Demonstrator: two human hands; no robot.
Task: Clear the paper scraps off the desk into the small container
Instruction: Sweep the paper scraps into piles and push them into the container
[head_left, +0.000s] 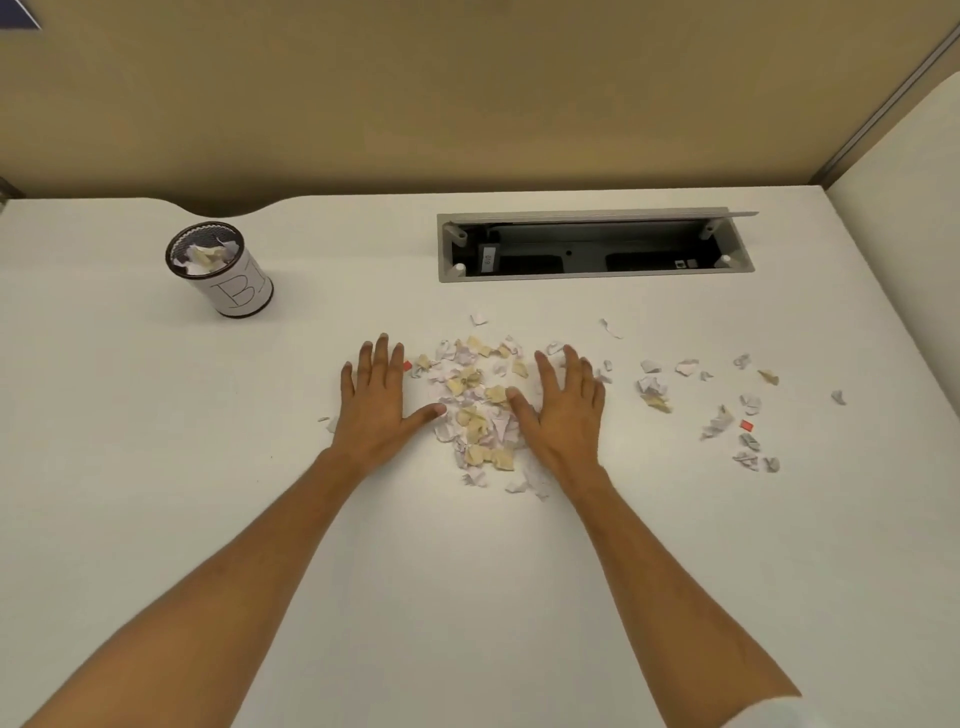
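Note:
A heap of white, lilac and tan paper scraps (475, 410) lies mid-desk. My left hand (376, 395) rests flat on the desk at the heap's left edge, fingers apart, holding nothing. My right hand (563, 397) lies flat on the heap's right edge, fingers spread, thumb touching the scraps. More loose scraps (727, 410) are scattered to the right, among them a small red piece (747, 425). The small container (221, 270), a white cylinder with a dark rim, stands at the far left with scraps inside.
An open cable hatch (595, 247) with a raised lid is set into the white desk (156, 415) behind the heap. A beige partition (467, 93) runs along the back edge. A single scrap (838, 397) lies far right.

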